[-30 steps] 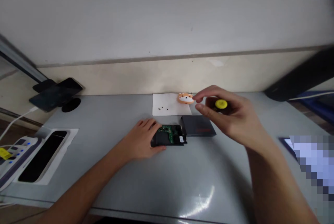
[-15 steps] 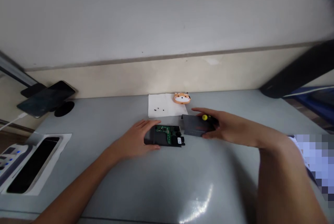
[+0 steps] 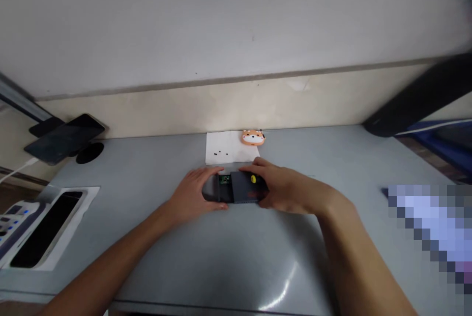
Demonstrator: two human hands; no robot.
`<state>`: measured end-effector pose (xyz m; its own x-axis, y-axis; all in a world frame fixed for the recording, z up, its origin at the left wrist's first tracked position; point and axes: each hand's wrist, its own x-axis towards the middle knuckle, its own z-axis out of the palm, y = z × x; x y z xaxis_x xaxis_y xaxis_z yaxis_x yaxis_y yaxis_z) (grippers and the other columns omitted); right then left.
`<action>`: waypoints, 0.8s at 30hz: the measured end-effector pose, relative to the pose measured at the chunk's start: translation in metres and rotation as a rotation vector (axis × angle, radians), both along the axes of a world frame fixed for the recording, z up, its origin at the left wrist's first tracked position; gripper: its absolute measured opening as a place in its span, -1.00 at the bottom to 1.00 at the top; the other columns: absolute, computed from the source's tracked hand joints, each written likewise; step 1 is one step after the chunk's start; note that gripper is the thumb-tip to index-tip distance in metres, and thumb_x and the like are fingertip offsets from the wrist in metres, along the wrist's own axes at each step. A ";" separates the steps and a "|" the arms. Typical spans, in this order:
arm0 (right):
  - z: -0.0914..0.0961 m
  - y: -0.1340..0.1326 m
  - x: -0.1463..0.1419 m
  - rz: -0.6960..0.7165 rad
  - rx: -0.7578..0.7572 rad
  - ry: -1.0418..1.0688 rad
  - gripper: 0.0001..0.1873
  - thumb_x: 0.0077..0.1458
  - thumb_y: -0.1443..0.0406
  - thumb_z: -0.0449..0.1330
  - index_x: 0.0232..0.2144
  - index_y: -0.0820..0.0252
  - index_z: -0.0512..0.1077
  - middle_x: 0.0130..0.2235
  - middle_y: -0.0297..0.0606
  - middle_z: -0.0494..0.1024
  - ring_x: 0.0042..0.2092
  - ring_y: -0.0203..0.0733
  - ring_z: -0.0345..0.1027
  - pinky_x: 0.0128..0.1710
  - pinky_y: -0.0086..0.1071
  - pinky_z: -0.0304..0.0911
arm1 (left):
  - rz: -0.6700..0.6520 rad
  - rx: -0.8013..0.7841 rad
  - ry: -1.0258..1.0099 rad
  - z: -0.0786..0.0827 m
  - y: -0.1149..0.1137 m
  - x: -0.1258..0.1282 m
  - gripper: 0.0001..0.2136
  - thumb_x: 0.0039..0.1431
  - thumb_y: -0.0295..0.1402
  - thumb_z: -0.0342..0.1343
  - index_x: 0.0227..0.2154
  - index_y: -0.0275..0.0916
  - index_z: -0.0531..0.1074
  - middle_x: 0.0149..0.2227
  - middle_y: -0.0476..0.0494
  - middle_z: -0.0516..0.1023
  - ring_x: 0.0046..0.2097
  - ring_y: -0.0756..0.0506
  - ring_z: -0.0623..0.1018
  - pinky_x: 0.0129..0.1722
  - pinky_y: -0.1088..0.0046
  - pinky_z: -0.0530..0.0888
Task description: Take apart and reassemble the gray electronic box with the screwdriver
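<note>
My left hand point(image 3: 191, 190) grips the left end of a black electronic device point(image 3: 225, 193), thumb and fingers on its two long edges. A strip of green circuit board point(image 3: 224, 179) shows in the gap. From the right, my right hand point(image 3: 282, 186) is closed around a dark grey cover point(image 3: 241, 188), which overlaps the device's right part and hides it. A yellow-tipped black handle point(image 3: 253, 178) is tucked in the same hand above the cover; the rest of it is hidden.
Behind the hands lies a white paper point(image 3: 230, 156) with small dark screws point(image 3: 220, 152) and an orange animal-faced case point(image 3: 253, 137). At left are a phone on a stand point(image 3: 66, 138), another phone lying flat point(image 3: 47, 230) and a white power strip point(image 3: 16, 220). A dark column point(image 3: 398, 109) stands right.
My right hand has moved left with the cover, which has gone from beside the device to over its right part. The left hand still grips the device.
</note>
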<state>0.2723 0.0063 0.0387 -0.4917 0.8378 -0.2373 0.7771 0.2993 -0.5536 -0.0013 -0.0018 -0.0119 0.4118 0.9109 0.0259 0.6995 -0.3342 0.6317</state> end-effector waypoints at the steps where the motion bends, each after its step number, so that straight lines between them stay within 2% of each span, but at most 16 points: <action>1: 0.001 0.000 -0.004 0.004 -0.021 -0.007 -0.22 -0.07 0.42 0.27 0.24 -0.14 0.40 0.10 -0.21 0.50 -0.25 -0.17 0.50 -0.31 -0.35 0.35 | -0.005 0.011 0.004 0.000 0.000 0.000 -0.17 -0.09 -0.16 0.51 0.28 0.04 0.31 0.23 -0.08 0.48 0.23 -0.32 0.44 0.27 0.02 0.35; 6: 0.005 -0.001 -0.022 0.019 -0.034 0.029 -0.21 -0.08 0.36 0.33 0.24 -0.18 0.38 0.07 -0.24 0.49 -0.26 -0.17 0.46 -0.39 -0.36 0.27 | -0.030 0.049 0.026 -0.004 0.001 -0.002 -0.12 -0.06 -0.11 0.50 0.34 0.05 0.24 0.23 -0.11 0.49 0.23 -0.32 0.46 0.26 0.02 0.36; 10: 0.000 0.002 -0.024 0.065 0.003 0.104 -0.20 -0.08 0.28 0.41 0.24 -0.22 0.38 0.07 -0.28 0.51 -0.21 -0.14 0.48 -0.32 -0.33 0.32 | -0.058 0.069 0.050 -0.008 0.003 -0.005 -0.05 -0.06 -0.07 0.49 0.38 0.04 0.17 0.22 -0.14 0.50 0.21 -0.33 0.47 0.22 0.03 0.40; 13: -0.002 0.006 -0.021 0.064 0.006 0.211 -0.25 -0.02 0.19 0.41 0.24 -0.15 0.40 0.12 -0.24 0.53 -0.10 -0.08 0.51 -0.20 -0.29 0.39 | -0.093 0.106 0.039 -0.010 0.004 -0.005 -0.16 -0.04 -0.06 0.48 0.31 0.01 0.28 0.21 -0.14 0.52 0.21 -0.32 0.49 0.23 0.02 0.40; 15: -0.001 0.009 -0.020 -0.033 0.101 0.311 -0.43 0.10 0.16 0.34 0.18 -0.06 0.47 0.09 -0.21 0.58 -0.07 -0.07 0.52 -0.14 -0.27 0.40 | -0.092 0.149 0.023 -0.010 0.003 -0.005 -0.26 -0.03 -0.05 0.47 0.23 -0.02 0.37 0.19 -0.14 0.53 0.21 -0.32 0.49 0.24 0.02 0.39; 17: 0.004 0.011 -0.021 -0.245 0.311 0.438 -0.65 0.23 0.15 0.22 0.03 0.02 0.57 -0.07 -0.20 0.65 -0.14 -0.10 0.53 -0.15 -0.26 0.39 | -0.095 0.186 0.018 -0.008 0.001 -0.006 -0.32 -0.02 -0.04 0.46 0.16 -0.07 0.42 0.16 -0.16 0.55 0.18 -0.31 0.51 0.24 0.03 0.40; 18: 0.007 0.012 -0.022 -0.369 0.430 0.513 -0.71 0.28 0.16 0.17 -0.05 0.05 0.59 -0.16 -0.22 0.66 -0.19 -0.12 0.52 -0.18 -0.26 0.37 | -0.103 0.198 0.018 -0.007 0.001 -0.006 -0.33 -0.01 -0.03 0.45 0.15 -0.10 0.42 0.14 -0.17 0.56 0.17 -0.31 0.52 0.24 0.04 0.40; 21: 0.017 0.014 -0.023 -0.612 0.658 0.709 -0.66 0.35 0.12 0.05 -0.08 0.10 0.58 -0.32 -0.26 0.60 -0.29 -0.17 0.45 -0.28 -0.29 0.31 | -0.123 0.228 0.012 -0.004 0.000 -0.007 -0.36 0.01 -0.05 0.43 0.13 -0.13 0.42 0.11 -0.17 0.58 0.15 -0.28 0.54 0.23 0.07 0.42; 24: 0.019 0.018 -0.021 -0.767 0.743 0.796 -0.52 0.39 0.03 -0.04 -0.22 0.14 0.58 -0.46 -0.31 0.42 -0.43 -0.22 0.31 -0.41 -0.32 0.20 | -0.134 0.248 -0.006 -0.003 -0.001 -0.006 -0.40 0.05 -0.07 0.41 0.13 -0.12 0.40 0.11 -0.16 0.58 0.14 -0.25 0.54 0.22 0.09 0.43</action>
<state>0.2511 0.0242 0.0576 0.3691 0.7674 0.5243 0.4264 0.3615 -0.8292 -0.0077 -0.0026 -0.0144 0.5273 0.8138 0.2443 0.6348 -0.5685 0.5233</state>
